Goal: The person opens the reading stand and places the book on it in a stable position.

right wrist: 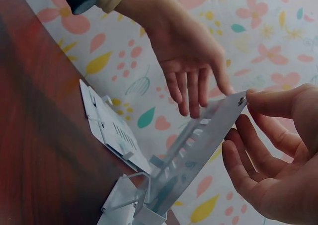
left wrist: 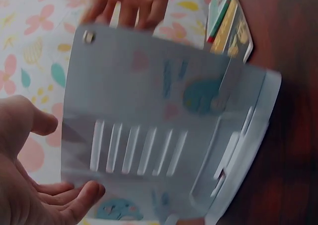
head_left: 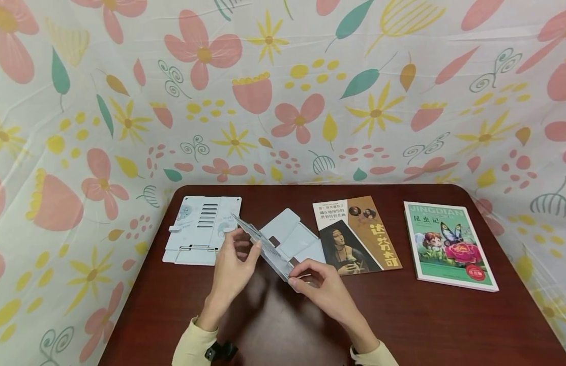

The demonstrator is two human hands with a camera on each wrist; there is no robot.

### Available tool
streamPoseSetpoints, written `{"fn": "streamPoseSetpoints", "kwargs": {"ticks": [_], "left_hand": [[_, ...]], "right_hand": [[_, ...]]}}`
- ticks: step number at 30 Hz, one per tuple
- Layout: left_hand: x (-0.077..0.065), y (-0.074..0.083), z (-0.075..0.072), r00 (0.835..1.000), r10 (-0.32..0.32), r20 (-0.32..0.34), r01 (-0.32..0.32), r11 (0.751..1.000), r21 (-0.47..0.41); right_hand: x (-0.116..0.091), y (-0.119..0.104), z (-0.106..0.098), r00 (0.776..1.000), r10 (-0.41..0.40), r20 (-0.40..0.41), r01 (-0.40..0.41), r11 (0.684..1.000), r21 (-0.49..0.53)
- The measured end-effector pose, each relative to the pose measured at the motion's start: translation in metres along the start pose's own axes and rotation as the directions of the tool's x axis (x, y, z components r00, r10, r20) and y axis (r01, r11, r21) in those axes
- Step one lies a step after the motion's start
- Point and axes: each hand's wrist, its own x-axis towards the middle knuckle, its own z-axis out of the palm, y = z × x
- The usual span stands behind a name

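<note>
Your right hand [head_left: 326,287] is pinching the near corner of the raised book stand [head_left: 269,249] at table centre, your left hand [head_left: 234,264] is touching its upper edge with straight fingers, and a second stand [head_left: 202,229] is lying flat at ten o'clock.

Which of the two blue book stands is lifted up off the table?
The pale blue plastic book stand in the middle, tilted up between the left hand and right hand. The other blue stand lies flat at the table's left.
</note>
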Motion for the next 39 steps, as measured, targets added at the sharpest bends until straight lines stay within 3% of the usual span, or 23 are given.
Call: {"fn": "streamPoseSetpoints", "kwargs": {"ticks": [9,23,33,39], "left_hand": [[-0.004,0.007,0.015,0.995,0.042,0.086,-0.041,0.999,-0.016],[-0.003,0.004,0.016,0.989,0.09,0.119,-0.09,0.996,-0.009],[-0.001,0.0,0.01,0.99,0.041,0.137,-0.038,0.999,-0.026],[0.002,-0.006,0.007,0.992,0.042,0.123,-0.038,0.999,-0.036]], "right_hand": [[0.023,0.003,0.009,1.0,-0.03,-0.004,0.03,0.999,-0.016],[0.048,0.016,0.021,0.999,0.041,-0.021,-0.043,0.997,-0.069],[0.067,0.021,0.036,1.0,0.027,-0.012,-0.028,0.995,-0.095],[0.069,-0.009,0.05,1.0,0.004,-0.024,-0.007,0.995,-0.103]]}}
